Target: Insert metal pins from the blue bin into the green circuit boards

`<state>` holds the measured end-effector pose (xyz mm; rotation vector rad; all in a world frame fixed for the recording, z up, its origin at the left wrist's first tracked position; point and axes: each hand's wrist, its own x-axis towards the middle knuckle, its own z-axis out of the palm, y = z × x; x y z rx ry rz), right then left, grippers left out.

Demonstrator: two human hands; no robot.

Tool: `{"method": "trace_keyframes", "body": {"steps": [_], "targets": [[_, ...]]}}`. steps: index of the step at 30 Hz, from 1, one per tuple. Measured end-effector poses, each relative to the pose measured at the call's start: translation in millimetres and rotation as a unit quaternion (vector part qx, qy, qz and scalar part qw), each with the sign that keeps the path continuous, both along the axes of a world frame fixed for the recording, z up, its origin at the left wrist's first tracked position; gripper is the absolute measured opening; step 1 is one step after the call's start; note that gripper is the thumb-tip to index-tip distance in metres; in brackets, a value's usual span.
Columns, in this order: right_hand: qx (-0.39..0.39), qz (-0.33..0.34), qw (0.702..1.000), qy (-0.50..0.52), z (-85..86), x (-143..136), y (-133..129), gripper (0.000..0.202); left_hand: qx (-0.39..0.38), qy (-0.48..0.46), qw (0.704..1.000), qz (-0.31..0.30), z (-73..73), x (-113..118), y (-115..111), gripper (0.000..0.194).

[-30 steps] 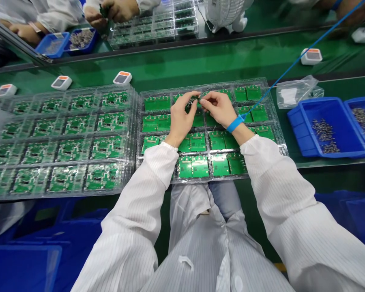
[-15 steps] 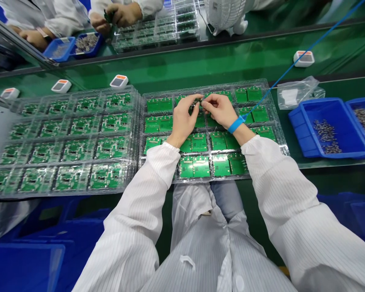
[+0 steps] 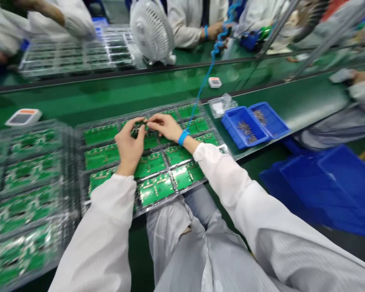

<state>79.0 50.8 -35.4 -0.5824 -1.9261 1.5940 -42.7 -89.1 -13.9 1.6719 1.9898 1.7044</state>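
My left hand (image 3: 130, 146) is closed, with a small circuit board (image 3: 136, 130) between thumb and fingers; most of the board is hidden. Close to its right edge, my right hand (image 3: 164, 126) is pinched at the fingertips. Whatever is in that pinch is too small to name. A blue wrist strap (image 3: 183, 137) with a blue cord circles my right wrist. Both hands hover over a clear plastic tray (image 3: 169, 165) whose compartments hold green circuit boards (image 3: 154, 189). Left of it stands a stack of clear trays (image 3: 67, 170) with component-covered green boards (image 3: 26, 173).
Two blue bins (image 3: 231, 125) of small metal parts (image 3: 247, 132) stand right of the tray, beside a clear plastic bag (image 3: 221, 104). White display devices (image 3: 23, 117) sit along the back ledge. Beyond are a white fan (image 3: 152, 32) and co-workers. Blue crates (image 3: 331, 186) lie low at right.
The camera view has swung to the right, so the trays and my hands appear further left. Both hands keep nearly the same pose over the tray, the board still in my left hand.
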Motion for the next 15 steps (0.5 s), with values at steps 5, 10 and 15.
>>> {"method": "trace_keyframes", "body": {"steps": [5, 10, 15], "targets": [[-0.017, -0.007, 1.0, -0.021, 6.1, -2, -3, 0.018, -0.019, -0.026, 0.999, 0.014, 2.0, 2, 2, 0.029], [-0.035, -0.04, 0.998, -0.026, 17.1, 1, -11, 0.025, -0.051, -0.032, 0.997, 0.04, -1.4, -3, 6, 0.032], [-0.026, -0.083, 0.996, -0.007, 33.0, 2, -19, 0.036, -0.079, -0.021, 0.996, 0.042, -6.4, -12, 11, 0.038]]}}
